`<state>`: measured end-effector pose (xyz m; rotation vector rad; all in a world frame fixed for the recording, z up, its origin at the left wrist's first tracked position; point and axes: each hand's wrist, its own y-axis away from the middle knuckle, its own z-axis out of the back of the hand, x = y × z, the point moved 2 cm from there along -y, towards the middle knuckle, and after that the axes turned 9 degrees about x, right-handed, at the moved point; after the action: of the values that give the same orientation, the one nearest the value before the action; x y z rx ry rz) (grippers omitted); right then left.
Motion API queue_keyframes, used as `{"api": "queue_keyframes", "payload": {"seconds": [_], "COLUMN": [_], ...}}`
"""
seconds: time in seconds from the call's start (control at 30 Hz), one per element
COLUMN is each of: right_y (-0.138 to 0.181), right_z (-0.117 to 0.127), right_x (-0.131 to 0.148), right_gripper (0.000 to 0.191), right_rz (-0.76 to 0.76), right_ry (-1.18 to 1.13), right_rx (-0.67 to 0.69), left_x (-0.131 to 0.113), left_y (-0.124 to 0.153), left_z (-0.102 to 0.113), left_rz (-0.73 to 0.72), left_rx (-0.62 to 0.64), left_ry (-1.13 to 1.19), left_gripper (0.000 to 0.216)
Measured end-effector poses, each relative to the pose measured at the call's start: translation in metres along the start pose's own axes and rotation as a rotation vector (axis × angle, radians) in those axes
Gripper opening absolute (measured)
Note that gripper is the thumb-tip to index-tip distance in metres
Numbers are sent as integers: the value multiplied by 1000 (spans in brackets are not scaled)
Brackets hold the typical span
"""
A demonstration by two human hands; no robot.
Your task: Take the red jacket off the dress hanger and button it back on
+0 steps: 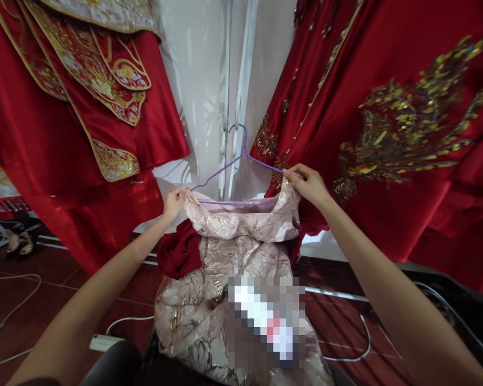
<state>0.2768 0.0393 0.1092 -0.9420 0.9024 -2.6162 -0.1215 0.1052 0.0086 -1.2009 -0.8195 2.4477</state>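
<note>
A pale pink and gold brocade dress [241, 257] lies across my lap, its neckline toward the wall. A purple hanger [225, 165] sits inside the neckline, its hook pointing up and away from me. My left hand [175, 203] is closed on the dress's left shoulder, by that end of the hanger. With thumb and fingers, my right hand [308, 182] pinches the right shoulder strap at the hanger's other end. Dark red cloth [180, 251] shows beside the bodice on the left. Over the skirt, a blurred-out patch [265, 321] hides what is there.
Red embroidered garments [161, 102] hang at the left, and a red gown [402, 69] with gold sequins hangs at the right. A white wall stands between them. On the dark red tiled floor are a white cable [14, 276], a white power strip [104, 341] and shoes [20, 241].
</note>
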Motion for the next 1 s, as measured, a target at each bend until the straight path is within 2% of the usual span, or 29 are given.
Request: {"api": "queue_keyframes", "payload": {"seconds": [0.17,0.27,0.33,0.4,0.47,0.57,0.63,0.7,0.73,0.87,1.0], "right_y": [5,8,8,7,6,5,5,5,6,8,8], "right_z": [-8,-14,-15,-16,-16,-16,-16,-15,-15,-16,-16], "right_x": [3,1,0,-2,-3,-3,-3,-1,-1,4,9], "right_gripper": [38,40,39,37,37,37,36,37,37,37,38], "right_rz": [2,-14,-20,-26,-33,-45,-45,-43,-45,-63,-71], "right_ry": [-5,-11,-24,-41,-56,-71,-80,-88,-92,-99,-110], "right_rx": [-10,-9,-5,4,10,23,30,34,36,25,-10], "left_x": [-45,-51,-35,-8,19,43,46,44,42,37,21], "left_y": [-24,-27,-22,-12,5,33,50,63,66,60,19], "left_z": [-1,-2,-1,1,2,9,14,19,22,31,40], "left_rz": [-201,-220,-96,97,232,261,229,190,177,114,-4], "left_rx": [89,146,166,214,345,565,772,862,829,478,258], "left_ry": [-31,62,213,351,365,339,290,215,181,111,5], "left_gripper": [31,31,37,44,41,38,38,37,37,33,23]}}
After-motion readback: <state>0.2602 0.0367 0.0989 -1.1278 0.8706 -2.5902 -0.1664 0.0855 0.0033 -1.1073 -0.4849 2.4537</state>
